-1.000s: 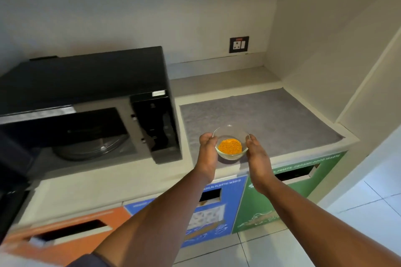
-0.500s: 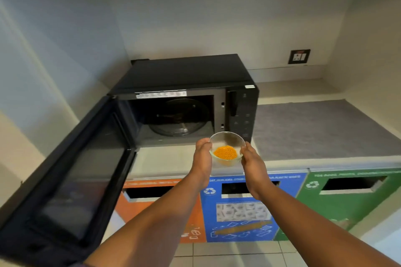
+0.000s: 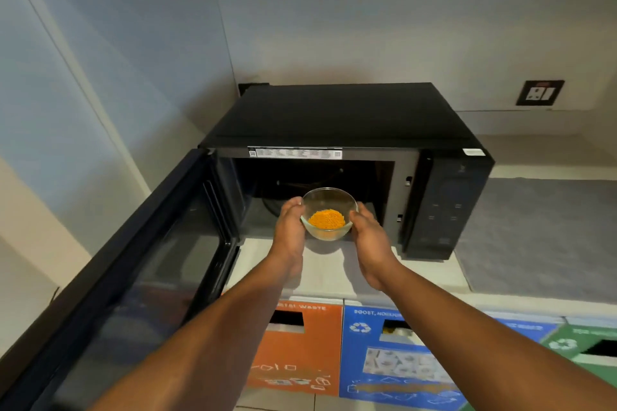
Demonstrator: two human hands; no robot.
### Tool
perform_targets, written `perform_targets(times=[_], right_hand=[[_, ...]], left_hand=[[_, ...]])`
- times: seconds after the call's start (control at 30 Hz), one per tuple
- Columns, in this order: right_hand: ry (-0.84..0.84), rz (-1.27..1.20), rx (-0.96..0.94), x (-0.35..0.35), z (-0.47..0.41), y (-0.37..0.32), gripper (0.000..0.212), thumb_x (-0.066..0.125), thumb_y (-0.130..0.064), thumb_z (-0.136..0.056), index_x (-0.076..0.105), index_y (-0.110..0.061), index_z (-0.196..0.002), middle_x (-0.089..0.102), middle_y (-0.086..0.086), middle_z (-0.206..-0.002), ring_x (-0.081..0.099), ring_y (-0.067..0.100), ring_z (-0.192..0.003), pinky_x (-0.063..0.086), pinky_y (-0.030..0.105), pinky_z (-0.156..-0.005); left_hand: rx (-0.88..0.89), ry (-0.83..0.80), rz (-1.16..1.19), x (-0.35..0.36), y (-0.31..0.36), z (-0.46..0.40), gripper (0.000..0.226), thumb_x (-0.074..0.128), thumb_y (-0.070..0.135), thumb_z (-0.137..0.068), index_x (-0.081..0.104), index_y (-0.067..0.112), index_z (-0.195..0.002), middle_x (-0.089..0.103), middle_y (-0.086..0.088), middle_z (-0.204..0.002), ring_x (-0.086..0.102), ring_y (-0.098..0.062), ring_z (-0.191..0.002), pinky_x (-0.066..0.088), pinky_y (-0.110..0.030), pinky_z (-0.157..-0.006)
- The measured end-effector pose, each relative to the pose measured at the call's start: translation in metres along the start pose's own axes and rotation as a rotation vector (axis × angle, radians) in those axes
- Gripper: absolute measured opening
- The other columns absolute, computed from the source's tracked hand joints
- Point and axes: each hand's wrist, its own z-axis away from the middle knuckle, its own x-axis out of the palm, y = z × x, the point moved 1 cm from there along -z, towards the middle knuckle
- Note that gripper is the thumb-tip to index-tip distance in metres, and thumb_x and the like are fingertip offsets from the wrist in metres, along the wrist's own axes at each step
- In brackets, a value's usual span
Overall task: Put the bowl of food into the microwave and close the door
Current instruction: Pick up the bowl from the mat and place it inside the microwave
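Here, a black microwave (image 3: pixel 347 117) stands on a pale counter (image 3: pixel 350 272) in a wall corner, its door (image 3: pixel 133 280) swung wide open to the left of the cavity and reaching out past the counter edge toward the camera. Right of the microwave a grey mat (image 3: pixel 541 233) covers the counter, and on the wall above and to the microwave's right sits a dark-framed power socket (image 3: pixel 540 92). Below the microwave, the cabinet front carries an orange bin panel (image 3: pixel 300 344), a blue bin panel (image 3: pixel 397 354) and, farthest right, a green bin panel (image 3: pixel 581 344), each with a slot. Inside the microwave the edge of the glass turntable (image 3: pixel 272 207) shows dimly at the cavity floor. A person's two bare forearms reach forward to the microwave's opening. The left hand (image 3: pixel 289 227) and the right hand (image 3: pixel 369 233) cup a clear glass bowl (image 3: pixel 329 202) from either side, fingers curled snugly against its walls, thumbs near the rim. The bowl is held in the air right at the mouth of the microwave, above its front sill, level and upright. In its bottom lies a small heap of orange food (image 3: pixel 326 219).
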Motion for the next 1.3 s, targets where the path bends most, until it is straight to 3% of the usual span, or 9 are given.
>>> perform_targets(times=[0.1,0.17,0.33,0.5,0.77,1.0,1.13,1.2,1.3], right_hand=[[-0.009,-0.003,0.018,0.006,-0.041,0.0,0.049,0.043,-0.031,-0.107,0.038,-0.026,-0.156,0.049,-0.008,-0.147,0.044,0.014,-0.138,0.032,0.035,-0.117],[-0.014,0.013,0.004,0.009,-0.071,0.002,0.038,0.043,-0.028,-0.107,0.051,-0.025,-0.144,0.055,-0.004,-0.141,0.05,0.012,-0.13,0.036,0.033,-0.113],[0.025,0.027,0.108,0.017,-0.131,0.005,0.025,0.051,-0.033,-0.103,0.071,-0.018,-0.101,0.079,0.006,-0.092,0.074,0.019,-0.091,0.055,0.028,-0.074],[0.095,0.039,0.156,0.026,-0.161,0.005,0.018,0.061,-0.046,-0.098,0.065,-0.029,-0.093,0.07,-0.003,-0.098,0.064,0.016,-0.095,0.047,0.035,-0.09],[0.044,0.04,0.108,0.03,-0.181,0.015,0.015,0.052,-0.044,-0.103,0.064,-0.035,-0.101,0.067,-0.002,-0.112,0.061,0.022,-0.11,0.046,0.039,-0.102],[0.06,0.102,0.104,0.03,-0.178,0.011,0.021,0.052,-0.048,-0.101,0.065,-0.032,-0.106,0.066,0.0,-0.115,0.061,0.021,-0.106,0.046,0.039,-0.1],[0.12,0.117,0.076,0.027,-0.167,0.008,0.013,0.054,-0.04,-0.102,0.063,-0.031,-0.098,0.063,-0.01,-0.101,0.058,0.008,-0.092,0.043,0.029,-0.085],[0.092,0.116,0.074,0.025,-0.154,0.004,0.016,0.054,-0.032,-0.102,0.069,-0.026,-0.099,0.071,-0.001,-0.102,0.065,0.014,-0.093,0.05,0.031,-0.082],[0.061,0.079,0.032,0.024,-0.13,-0.003,0.026,0.053,-0.026,-0.1,0.074,-0.012,-0.102,0.078,0.013,-0.099,0.073,0.027,-0.094,0.057,0.036,-0.079]], left_hand=[[0.003,0.006,0.003,0.003,0.003,-0.039,0.019,0.044,0.013,-0.102,0.058,0.019,-0.114,0.062,-0.009,-0.116,0.057,-0.025,-0.112,0.042,-0.044,-0.109],[-0.008,0.022,0.017,0.006,0.003,-0.069,0.017,0.044,0.011,-0.101,0.058,0.018,-0.108,0.062,-0.01,-0.112,0.058,-0.025,-0.109,0.044,-0.041,-0.103],[-0.128,0.077,0.106,0.012,0.002,-0.134,0.021,0.05,0.012,-0.098,0.07,0.014,-0.091,0.075,-0.008,-0.087,0.07,-0.024,-0.088,0.056,-0.033,-0.079],[-0.139,0.062,0.167,0.017,-0.003,-0.161,0.039,0.054,0.026,-0.103,0.059,0.008,-0.137,0.064,-0.012,-0.137,0.056,-0.03,-0.13,0.042,-0.043,-0.113],[-0.142,-0.022,-0.011,0.01,-0.006,-0.177,0.044,0.042,0.018,-0.107,0.045,0.008,-0.15,0.049,-0.013,-0.154,0.048,-0.03,-0.14,0.037,-0.049,-0.118],[-0.092,0.009,0.002,0.02,0.006,-0.162,0.04,0.051,0.028,-0.103,0.06,0.006,-0.136,0.064,-0.015,-0.136,0.059,-0.032,-0.126,0.043,-0.048,-0.113],[-0.084,0.072,-0.106,0.012,0.014,-0.147,0.036,0.053,0.028,-0.102,0.062,0.01,-0.133,0.066,-0.01,-0.127,0.059,-0.027,-0.117,0.045,-0.039,-0.105],[-0.089,0.063,-0.144,0.007,0.018,-0.136,0.026,0.049,0.023,-0.102,0.066,0.012,-0.119,0.066,-0.008,-0.117,0.06,-0.022,-0.105,0.046,-0.033,-0.092],[-0.034,0.069,-0.178,-0.002,0.02,-0.115,0.018,0.046,0.021,-0.101,0.06,0.016,-0.109,0.064,-0.007,-0.115,0.059,-0.022,-0.107,0.047,-0.035,-0.093]])
